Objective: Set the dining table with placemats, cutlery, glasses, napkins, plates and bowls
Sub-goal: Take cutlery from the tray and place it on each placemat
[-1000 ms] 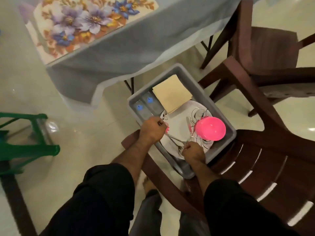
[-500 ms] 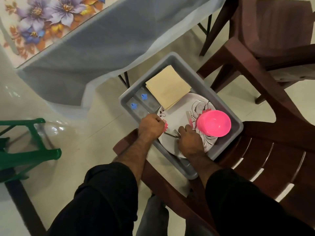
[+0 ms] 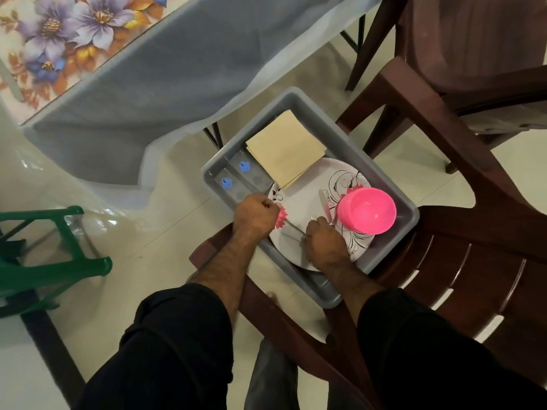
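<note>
Steel cutlery (image 3: 294, 230) in both grips: thin metal pieces lie across the near-left part of the plate (image 3: 307, 202), running between my two hands. Can't tell fork from spoon, too thin and partly hidden.

Left hand (image 3: 254, 216): fingers curled, grasping the far-left ends of that cutlery, knuckles up, over the plate's left rim. Right hand (image 3: 325, 242): fingers curled, pinching the near-right ends, resting on the plate's near half. Hands are near each other, not touching.

Plate is white with black swirls and pink flower print, lying flat in a grey plastic tub (image 3: 411, 208). Tub sits on the seat of a dark brown plastic chair (image 3: 461, 261), which runs off to the right of my right grip.

Just right of and beyond my right grip: pink bowl (image 3: 367, 210), on the plate's right side, mouth tilted towards me. A pink-handled knife (image 3: 324, 202) lies on the plate just left of the bowl, beyond my right grip.

Beyond both grips: stack of beige napkins (image 3: 285, 147), near corner overlapping the plate's far edge, rest over the tub's far end.

Beyond my left grip, along the tub's left wall: two clear glasses (image 3: 236, 176) lying side by side, each with a blue mark.

Farther, beyond and left of the tub: desk with grey cloth (image 3: 148, 78) hanging over the edge, floral placemat (image 3: 68, 34) on top at far left.

Second brown chair (image 3: 473, 39) far right. Green plastic stool (image 3: 44, 261) on the floor well left of my left grip.
</note>
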